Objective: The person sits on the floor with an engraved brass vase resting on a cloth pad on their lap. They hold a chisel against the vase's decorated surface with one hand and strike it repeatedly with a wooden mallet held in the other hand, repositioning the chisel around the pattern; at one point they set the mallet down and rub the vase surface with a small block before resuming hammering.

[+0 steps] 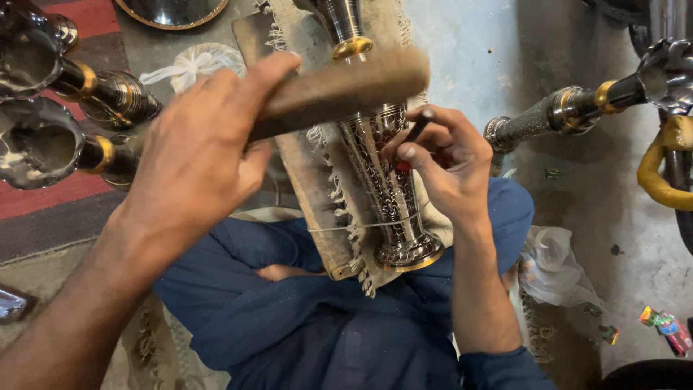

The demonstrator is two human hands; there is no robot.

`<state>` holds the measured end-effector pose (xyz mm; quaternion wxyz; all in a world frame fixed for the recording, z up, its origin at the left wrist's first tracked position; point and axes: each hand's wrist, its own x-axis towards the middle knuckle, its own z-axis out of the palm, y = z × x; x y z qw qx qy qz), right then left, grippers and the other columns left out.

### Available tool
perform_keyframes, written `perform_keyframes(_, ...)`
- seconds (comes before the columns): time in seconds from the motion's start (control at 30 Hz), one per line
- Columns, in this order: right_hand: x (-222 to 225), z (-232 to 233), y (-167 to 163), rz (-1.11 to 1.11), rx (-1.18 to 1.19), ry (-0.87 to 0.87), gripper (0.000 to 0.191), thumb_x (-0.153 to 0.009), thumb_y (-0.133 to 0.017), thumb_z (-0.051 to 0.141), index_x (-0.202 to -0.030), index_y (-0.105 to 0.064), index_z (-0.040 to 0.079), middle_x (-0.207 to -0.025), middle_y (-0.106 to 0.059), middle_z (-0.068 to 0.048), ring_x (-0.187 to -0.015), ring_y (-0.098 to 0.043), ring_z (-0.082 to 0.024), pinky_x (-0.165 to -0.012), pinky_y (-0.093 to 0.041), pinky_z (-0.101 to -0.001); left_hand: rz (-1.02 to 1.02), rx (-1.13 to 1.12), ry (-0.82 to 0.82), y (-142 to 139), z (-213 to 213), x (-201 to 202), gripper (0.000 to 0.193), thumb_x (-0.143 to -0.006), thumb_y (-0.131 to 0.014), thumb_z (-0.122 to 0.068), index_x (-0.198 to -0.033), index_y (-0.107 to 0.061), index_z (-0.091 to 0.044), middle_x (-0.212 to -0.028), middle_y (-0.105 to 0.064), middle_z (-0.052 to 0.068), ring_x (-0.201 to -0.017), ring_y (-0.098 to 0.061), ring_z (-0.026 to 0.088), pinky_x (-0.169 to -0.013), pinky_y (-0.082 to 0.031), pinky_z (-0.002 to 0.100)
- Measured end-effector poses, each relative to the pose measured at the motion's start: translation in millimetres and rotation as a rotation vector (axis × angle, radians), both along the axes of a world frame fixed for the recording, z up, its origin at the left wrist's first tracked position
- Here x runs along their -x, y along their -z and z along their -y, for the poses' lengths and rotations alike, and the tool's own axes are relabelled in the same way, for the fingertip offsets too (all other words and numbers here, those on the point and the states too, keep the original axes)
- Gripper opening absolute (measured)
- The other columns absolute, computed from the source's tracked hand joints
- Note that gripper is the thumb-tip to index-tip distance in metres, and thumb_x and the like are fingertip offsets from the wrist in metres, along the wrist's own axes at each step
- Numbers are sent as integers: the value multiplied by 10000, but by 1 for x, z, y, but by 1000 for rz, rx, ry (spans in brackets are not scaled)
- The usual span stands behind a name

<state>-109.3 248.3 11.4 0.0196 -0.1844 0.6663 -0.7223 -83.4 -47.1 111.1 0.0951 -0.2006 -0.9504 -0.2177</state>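
Observation:
An engraved silver metal vase (388, 189) with brass rings lies lengthwise on a fringed cloth over a wooden board (312, 193) across my lap. My right hand (449, 165) pinches a thin dark punch (418, 127), its tip set against the vase's patterned body. My left hand (193, 153) is raised above the board and grips a brown wooden mallet (341, 89), which is blurred with motion over the vase's neck. A thin cord (361, 225) runs across the vase near its foot.
Several similar metal vases lie at the left (45, 143) and one at the right (570, 110). A yellow hose (653, 175) curves at the right edge. Plastic bags sit at the top left (195, 61) and by my right knee (552, 263). A round metal dish (173, 10) is at the top.

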Motion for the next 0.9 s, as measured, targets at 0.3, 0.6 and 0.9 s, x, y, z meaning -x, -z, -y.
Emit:
perform_keyframes(0.3, -5, 5, 7, -56, -22, 84, 382, -1021, -723, -69, -1363, -560, -18, -1068, -740, -145, -963, -748, -190, -912, -647, -316, 87, -118, 63, -13, -4, 6, 727, -832, -695, -10, -1489, -421, -162, -1038, -670, 208, -960, -664, 444, -779, -505, 522)
perform_keyframes(0.6, -8, 7, 6, -36, -62, 142, 372, -1009, -725, -64, -1344, -565, -31, -1034, -745, -131, -972, -758, -197, -800, -631, -275, -82, 138, 116, -25, -15, 17, 716, -822, -687, 20, -1456, -407, -158, -939, -632, 219, -921, -651, 448, -786, -487, 575)
perform_keyframes(0.9, -6, 9, 9, -51, -19, 133, 417, -1004, -726, -72, -1380, -550, -28, -1069, -738, -127, -996, -754, -190, -874, -659, -298, -43, 101, 82, -25, -18, 17, 657, -857, -694, -23, -1450, -444, -156, -957, -593, 157, -940, -627, 397, -841, -472, 557)
